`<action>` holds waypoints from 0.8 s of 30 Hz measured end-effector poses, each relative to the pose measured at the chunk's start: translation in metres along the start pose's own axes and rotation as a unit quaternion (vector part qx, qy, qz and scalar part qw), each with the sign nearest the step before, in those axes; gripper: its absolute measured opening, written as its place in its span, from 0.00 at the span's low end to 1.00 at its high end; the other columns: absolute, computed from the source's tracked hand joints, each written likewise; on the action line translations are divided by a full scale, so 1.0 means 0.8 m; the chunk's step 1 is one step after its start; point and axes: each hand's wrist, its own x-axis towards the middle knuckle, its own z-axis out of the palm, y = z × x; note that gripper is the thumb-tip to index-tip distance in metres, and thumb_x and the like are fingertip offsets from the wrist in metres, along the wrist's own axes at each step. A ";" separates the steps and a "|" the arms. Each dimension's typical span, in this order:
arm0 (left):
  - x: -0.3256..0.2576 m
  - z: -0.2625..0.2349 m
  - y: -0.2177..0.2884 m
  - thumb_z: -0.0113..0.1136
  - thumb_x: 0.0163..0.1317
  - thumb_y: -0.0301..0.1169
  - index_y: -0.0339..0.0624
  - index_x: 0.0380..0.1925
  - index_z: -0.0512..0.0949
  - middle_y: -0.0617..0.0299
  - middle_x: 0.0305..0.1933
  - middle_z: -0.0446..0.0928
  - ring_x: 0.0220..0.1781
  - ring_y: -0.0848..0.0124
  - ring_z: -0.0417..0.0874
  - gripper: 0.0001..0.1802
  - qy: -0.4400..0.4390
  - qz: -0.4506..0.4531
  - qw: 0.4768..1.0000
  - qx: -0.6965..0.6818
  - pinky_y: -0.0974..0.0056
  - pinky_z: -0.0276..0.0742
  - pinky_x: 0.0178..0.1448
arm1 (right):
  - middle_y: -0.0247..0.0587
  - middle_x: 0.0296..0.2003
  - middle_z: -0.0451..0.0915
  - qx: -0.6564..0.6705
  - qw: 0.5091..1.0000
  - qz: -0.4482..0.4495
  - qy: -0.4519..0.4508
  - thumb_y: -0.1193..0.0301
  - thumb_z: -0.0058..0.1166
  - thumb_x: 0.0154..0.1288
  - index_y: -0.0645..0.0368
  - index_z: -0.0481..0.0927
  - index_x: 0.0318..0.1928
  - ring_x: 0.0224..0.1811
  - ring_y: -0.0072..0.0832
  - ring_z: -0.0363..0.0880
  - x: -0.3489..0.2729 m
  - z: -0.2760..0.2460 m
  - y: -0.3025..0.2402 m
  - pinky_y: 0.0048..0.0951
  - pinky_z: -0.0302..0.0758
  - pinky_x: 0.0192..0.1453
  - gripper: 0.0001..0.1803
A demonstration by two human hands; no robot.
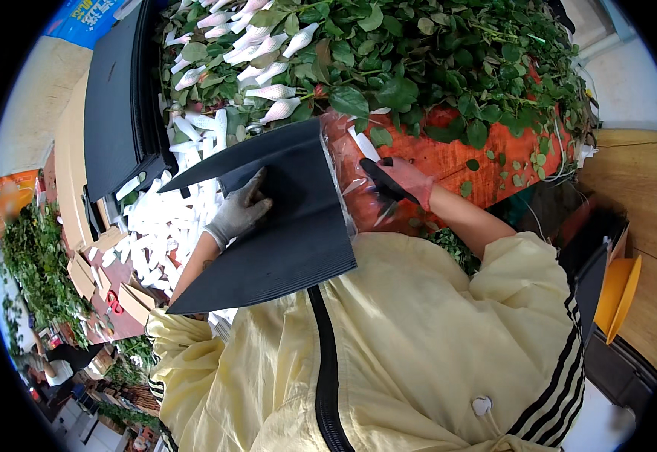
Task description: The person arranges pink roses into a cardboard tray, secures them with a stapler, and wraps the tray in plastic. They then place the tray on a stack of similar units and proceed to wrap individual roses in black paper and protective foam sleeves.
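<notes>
One black ridged sheet [298, 218], bent into two panels, lies between the two gloved hands, against the wearer's front. Its ridged lower edge runs from between 8 and 9 o'clock to between 2 and 3 o'clock; its right edge slopes from 12 toward 5 o'clock. The left hand [242, 207], in a grey glove, is the nearer: it rests on the sheet with fingers spread, grasping nothing visible. The right hand [398, 181], in a pink-and-black glove, lies beyond the right edge, so that the sheet is at about 9 o'clock from it. Clear film [346, 197] borders that edge, and a white strip [362, 142] lies at 11 o'clock from the right hand, its lower end at the fingertips; whether these grip strip or film cannot be told.

Farther out, white sleeves [170, 226] are heaped at 9 o'clock from the left hand, and a stack of black sheets [121, 98] stands at 10 o'clock. Toward 12 o'clock, mesh-wrapped flower heads [279, 110] and leafy stems [449, 53] cover the red desk [487, 184]. Red-handled scissors [114, 302] lie at 8 o'clock.
</notes>
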 end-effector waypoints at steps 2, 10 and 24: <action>-0.002 0.000 -0.002 0.55 0.65 0.29 0.40 0.73 0.46 0.64 0.28 0.72 0.28 0.76 0.74 0.40 -0.001 -0.010 1.000 -0.017 0.69 0.73 0.36 | 0.35 0.25 0.78 0.026 0.997 -0.066 -0.014 0.63 0.53 0.66 0.61 0.78 0.36 0.25 0.23 0.77 0.020 0.002 0.018 0.22 0.73 0.29 0.13; 0.010 -0.001 0.001 0.56 0.65 0.33 0.42 0.73 0.47 0.60 0.35 0.77 0.33 0.75 0.76 0.41 0.013 -0.030 0.998 0.054 0.67 0.75 0.38 | 0.34 0.21 0.76 -0.188 0.980 -0.013 0.060 0.68 0.55 0.58 0.59 0.78 0.30 0.19 0.20 0.74 -0.063 -0.022 -0.038 0.24 0.69 0.23 0.08; -0.049 -0.014 0.019 0.55 0.62 0.45 0.44 0.54 0.77 0.47 0.51 0.79 0.54 0.53 0.78 0.24 -0.033 0.112 0.968 0.223 0.55 0.70 0.61 | 0.52 0.69 0.56 -0.787 0.504 -0.306 -0.181 0.53 0.52 0.62 0.56 0.63 0.67 0.70 0.50 0.56 0.019 0.155 -0.125 0.45 0.55 0.73 0.36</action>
